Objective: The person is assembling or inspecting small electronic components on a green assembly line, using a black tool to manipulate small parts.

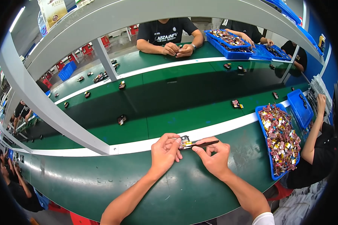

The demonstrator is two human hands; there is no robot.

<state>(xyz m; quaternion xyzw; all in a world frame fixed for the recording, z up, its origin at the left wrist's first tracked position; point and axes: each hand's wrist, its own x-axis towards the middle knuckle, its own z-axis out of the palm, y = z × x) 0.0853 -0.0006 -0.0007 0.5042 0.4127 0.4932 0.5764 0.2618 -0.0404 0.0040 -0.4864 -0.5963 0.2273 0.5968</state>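
My left hand (165,150) pinches one end of a small black and yellow part (185,143) just above the green table edge. From the other side my right hand (214,157) grips a thin black strip (206,144) that sticks out of that part to the right. Both hands sit close together over the near side of the green bench (101,180), just before the white line. The underside of the part is hidden by my fingers.
A blue tray (262,109) heaped with small colourful parts stands to my right, beside a seated person's arm (314,131). Loose small parts (121,119) lie along the green conveyor belt. A grey frame post (52,112) slants across on the left. Across the belt another person (169,35) works beside blue bins (229,54).
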